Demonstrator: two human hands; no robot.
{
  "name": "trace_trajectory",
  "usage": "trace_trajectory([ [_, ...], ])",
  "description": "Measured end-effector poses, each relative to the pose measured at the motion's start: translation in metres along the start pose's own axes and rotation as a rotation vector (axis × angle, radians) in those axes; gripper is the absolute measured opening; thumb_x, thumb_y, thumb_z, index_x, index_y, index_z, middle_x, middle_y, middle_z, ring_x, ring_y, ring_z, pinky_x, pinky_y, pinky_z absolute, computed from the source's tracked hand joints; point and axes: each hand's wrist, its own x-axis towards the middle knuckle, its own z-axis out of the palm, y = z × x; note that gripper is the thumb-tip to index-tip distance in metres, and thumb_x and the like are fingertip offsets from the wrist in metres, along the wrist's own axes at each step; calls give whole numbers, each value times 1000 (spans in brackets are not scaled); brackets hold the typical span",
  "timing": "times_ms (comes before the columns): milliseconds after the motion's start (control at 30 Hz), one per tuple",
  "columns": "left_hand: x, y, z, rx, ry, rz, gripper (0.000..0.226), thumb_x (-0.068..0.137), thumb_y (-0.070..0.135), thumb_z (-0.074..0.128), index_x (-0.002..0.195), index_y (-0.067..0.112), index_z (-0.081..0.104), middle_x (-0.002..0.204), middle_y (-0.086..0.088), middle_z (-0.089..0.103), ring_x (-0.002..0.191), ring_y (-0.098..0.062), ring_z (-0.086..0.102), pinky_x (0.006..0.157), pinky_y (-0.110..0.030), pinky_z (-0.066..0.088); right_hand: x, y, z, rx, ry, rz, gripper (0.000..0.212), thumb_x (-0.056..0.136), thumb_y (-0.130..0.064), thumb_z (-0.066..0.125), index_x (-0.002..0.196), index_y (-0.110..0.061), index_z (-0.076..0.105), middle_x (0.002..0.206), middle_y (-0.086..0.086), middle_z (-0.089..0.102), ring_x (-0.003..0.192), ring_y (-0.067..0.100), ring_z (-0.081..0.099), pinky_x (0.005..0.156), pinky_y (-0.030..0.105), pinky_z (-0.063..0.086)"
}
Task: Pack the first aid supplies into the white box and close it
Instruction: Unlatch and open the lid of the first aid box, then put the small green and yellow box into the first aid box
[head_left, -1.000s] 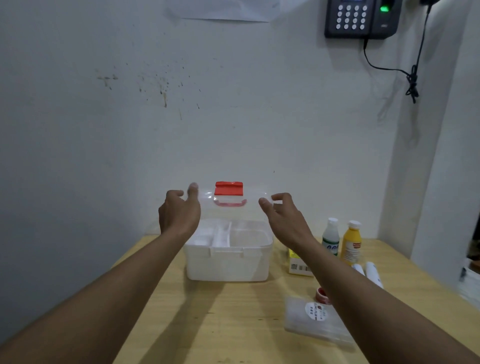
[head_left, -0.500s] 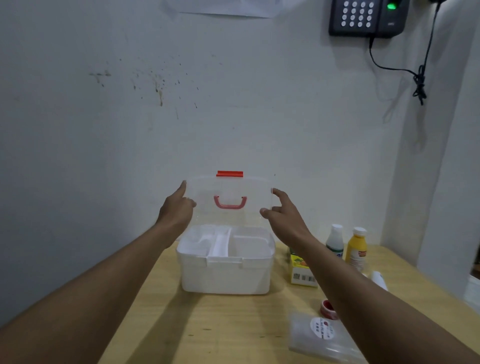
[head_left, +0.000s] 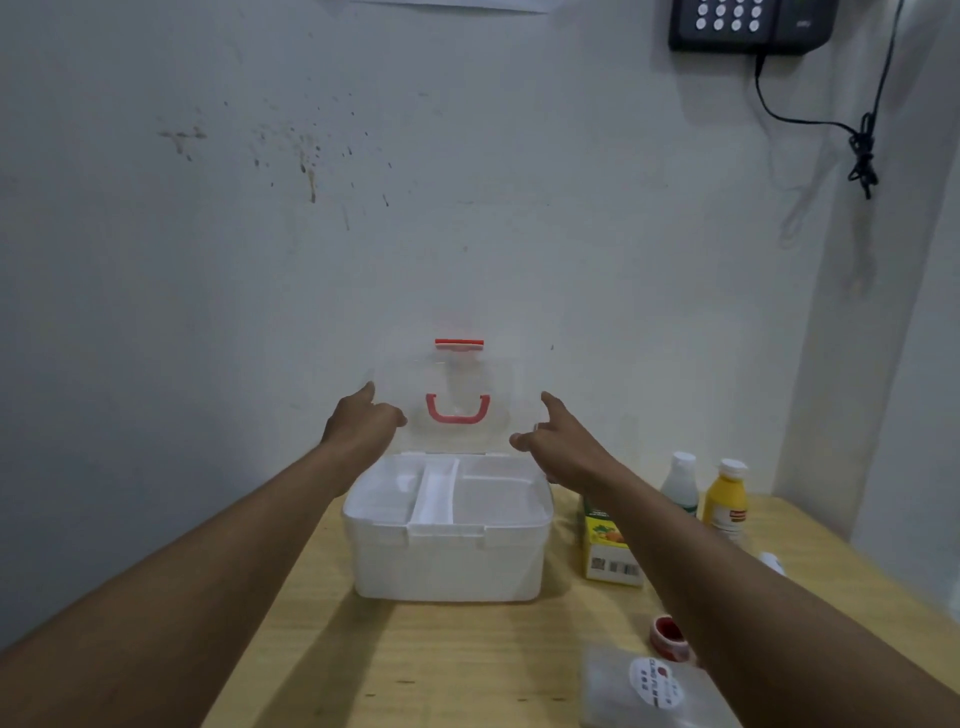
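Note:
The white box stands open in the middle of the wooden table, showing an empty white divider tray. Its clear lid, with a red handle and red latch, stands upright against the wall. My left hand pinches the lid's left edge, and my right hand holds its right edge with loose fingers. To the right of the box are a yellow-green carton, a white bottle, a yellow bottle, a red tape roll and a clear packet.
A white tube lies partly hidden behind my right forearm. The wall rises directly behind the box. A black keypad with a hanging cable is mounted high on the right. The table's left edge runs close to the box.
Both hands swung the lid from half-raised up and back to fully upright. The view tilted upward slightly.

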Motion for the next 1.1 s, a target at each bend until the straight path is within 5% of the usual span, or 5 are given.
trace_trajectory([
  [300, 8, -5, -4, 71, -66, 16, 69, 94, 24, 57, 156, 22, 26, 153, -3, 42, 133, -32, 47, 108, -46, 43, 2, 6, 2, -58, 6, -12, 75, 98, -27, 55, 157, -19, 10, 159, 10, 30, 143, 28, 35, 110, 38, 33],
  [500, -25, 0, 5, 301, 7, 160, 60, 104, 43, 37, 158, 22, 19, 162, -8, 28, 147, -32, 29, 117, -45, 27, -6, 1, -4, -162, 21, -44, 72, 99, -46, 45, 158, -22, 11, 163, 4, 23, 147, 23, 29, 116, 41, 27],
  [700, -81, -21, 23, 742, -62, 412, 65, 98, 60, 10, 158, 34, 9, 166, -2, 11, 153, -26, 1, 120, -58, 0, -27, -6, -24, -396, 43, -9, 57, 103, -36, 38, 153, -10, 30, 160, 9, 31, 144, 26, 32, 113, 34, 27],
  [867, -97, -38, 30, 1042, -67, 425, 68, 92, 67, -5, 156, 42, 0, 167, -5, 4, 152, -35, -10, 113, -68, -11, -46, 5, -30, -587, 59, 97, 45, 94, -15, 42, 137, -2, 50, 144, 16, 50, 129, 33, 49, 101, 34, 41],
  [1100, -99, -41, 28, 1055, -38, 422, 74, 89, 69, -7, 156, 41, 10, 165, -4, 18, 153, -33, -3, 113, -68, -11, -61, 31, -28, -839, 19, 172, 11, 93, -23, 51, 99, -13, 50, 113, 11, 64, 89, 25, 60, 77, 35, 54],
])
